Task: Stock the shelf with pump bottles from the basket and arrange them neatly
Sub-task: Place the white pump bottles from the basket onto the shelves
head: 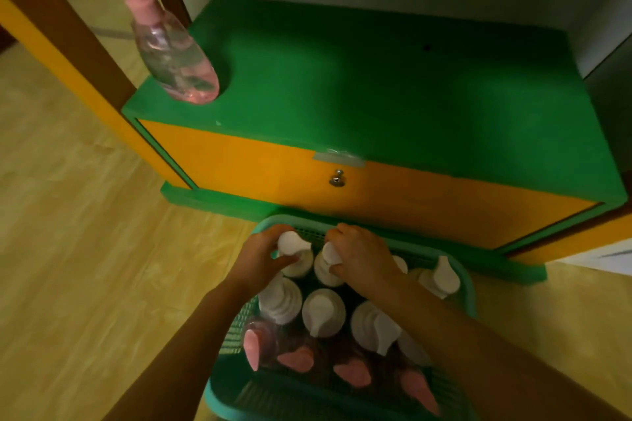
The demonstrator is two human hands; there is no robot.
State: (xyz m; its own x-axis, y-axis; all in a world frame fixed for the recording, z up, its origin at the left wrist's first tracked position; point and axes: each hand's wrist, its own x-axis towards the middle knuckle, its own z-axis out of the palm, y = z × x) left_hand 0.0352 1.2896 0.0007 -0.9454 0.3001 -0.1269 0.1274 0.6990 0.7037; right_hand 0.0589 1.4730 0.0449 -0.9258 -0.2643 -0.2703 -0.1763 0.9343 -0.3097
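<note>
Both grips are pictured down in the teal basket [470,287], which is set on the floor close against the cabinet front. The left grip [263,256] is curled round the pump head of a white pump bottle [295,249] in the far row. The right grip [362,258] is closed over the head of the neighbouring white bottle [328,267]. Neither bottle is judged clear of the basket yet. One pink pump bottle [174,55] is stood at the front-left corner of the green shelf [376,85], just beside its edge.

Risks, as judged: the btls are packed touching, so neighbours, incl. the pink-capped row [352,374], may be dragged or tipped if two are lifted at once. W/ a hold on the pump head alone, a bottle may swing, or the head may be pressed & product dispensed. The pink bottle could be knocked off its corner if an arm is swept past.

Room: the shelf is bare from centre to right & back to the wall. Its front edge overhangs the basket side, so a lift up, then forward, is called for.
</note>
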